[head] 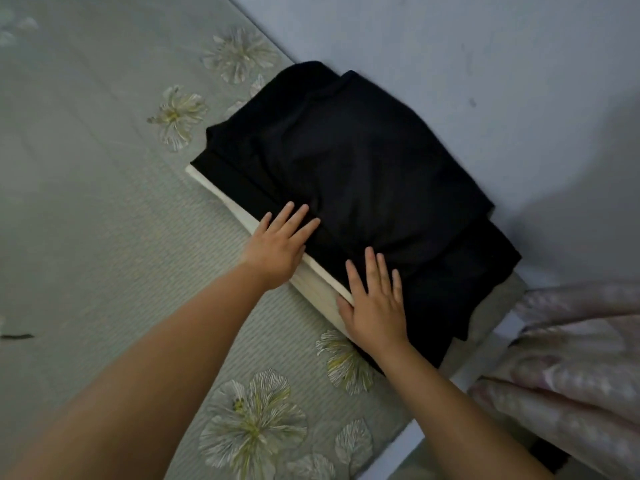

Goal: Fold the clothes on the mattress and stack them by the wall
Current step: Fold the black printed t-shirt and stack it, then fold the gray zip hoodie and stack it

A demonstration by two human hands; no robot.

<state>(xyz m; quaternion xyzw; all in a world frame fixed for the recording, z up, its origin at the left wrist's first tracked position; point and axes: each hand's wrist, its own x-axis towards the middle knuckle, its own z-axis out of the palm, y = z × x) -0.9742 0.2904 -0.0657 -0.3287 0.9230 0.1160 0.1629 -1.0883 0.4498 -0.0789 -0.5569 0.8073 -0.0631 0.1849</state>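
Note:
A stack of folded black clothes [363, 161] lies against the pale wall [485, 64] on the mattress [86, 168]. Under the black pieces a folded cream garment [311, 282] shows along the near edge. My left hand [277, 244] rests flat on the near edge of the stack, fingers spread over the black cloth. Flat beside it to the right, my right hand [375, 299] has its thumb on the cream edge. Neither hand grips anything.
The mattress cover is grey-green with pale flower prints. A pinkish patterned quilt [571, 358] is bunched at the lower right beside the stack. A small dark object [17, 336] lies at the far left edge.

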